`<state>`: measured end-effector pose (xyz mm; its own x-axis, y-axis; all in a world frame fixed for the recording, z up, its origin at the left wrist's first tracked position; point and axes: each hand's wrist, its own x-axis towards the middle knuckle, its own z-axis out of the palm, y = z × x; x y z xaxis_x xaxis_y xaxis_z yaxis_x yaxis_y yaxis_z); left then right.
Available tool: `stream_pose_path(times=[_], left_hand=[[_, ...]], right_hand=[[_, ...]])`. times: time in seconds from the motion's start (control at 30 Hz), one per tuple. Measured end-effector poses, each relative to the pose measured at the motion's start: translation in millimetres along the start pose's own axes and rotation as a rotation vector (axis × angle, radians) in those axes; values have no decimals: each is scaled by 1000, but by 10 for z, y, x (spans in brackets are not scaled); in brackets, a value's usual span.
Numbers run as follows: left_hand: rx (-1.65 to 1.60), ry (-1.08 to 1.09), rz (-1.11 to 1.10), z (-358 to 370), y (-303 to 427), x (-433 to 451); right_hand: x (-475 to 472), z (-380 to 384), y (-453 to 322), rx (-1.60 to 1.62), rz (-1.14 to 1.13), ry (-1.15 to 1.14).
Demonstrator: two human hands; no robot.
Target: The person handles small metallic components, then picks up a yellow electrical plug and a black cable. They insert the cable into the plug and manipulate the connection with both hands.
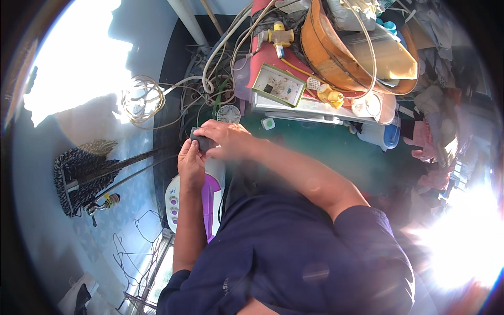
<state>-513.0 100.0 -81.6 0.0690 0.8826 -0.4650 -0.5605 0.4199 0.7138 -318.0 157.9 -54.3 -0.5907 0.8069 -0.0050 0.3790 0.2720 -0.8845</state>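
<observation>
A small dark grey object (204, 143) is held between both hands in front of my body; its kind cannot be told. My left hand (190, 160) grips it from below and the left, with the thumb against its near face. My right hand (227, 137) reaches in from the right, its fingers laid over the top and side of the object. The fingers hide part of it. Beneath my left forearm is a white and purple appliance (210, 193) with round purple knobs.
A shallow green-rimmed box (280, 84), yellow plug adapters (330, 96) and a large orange tub (327, 51) stand on a red-covered surface. A coiled cable (142, 100) hangs at the left. A fishing reel (112, 201) and wire hangers (136, 252) are by the blue wall.
</observation>
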Motion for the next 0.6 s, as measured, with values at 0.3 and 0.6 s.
stream_pose_path(times=[0.3,0.6], left_hand=[[-206,-141,-183,548,-196,-70],[334,-82,-160,1170,-589,-12]], right_hand=[[-525,-310,225,264,43,166],[-1206,-867,377,170,219,261]])
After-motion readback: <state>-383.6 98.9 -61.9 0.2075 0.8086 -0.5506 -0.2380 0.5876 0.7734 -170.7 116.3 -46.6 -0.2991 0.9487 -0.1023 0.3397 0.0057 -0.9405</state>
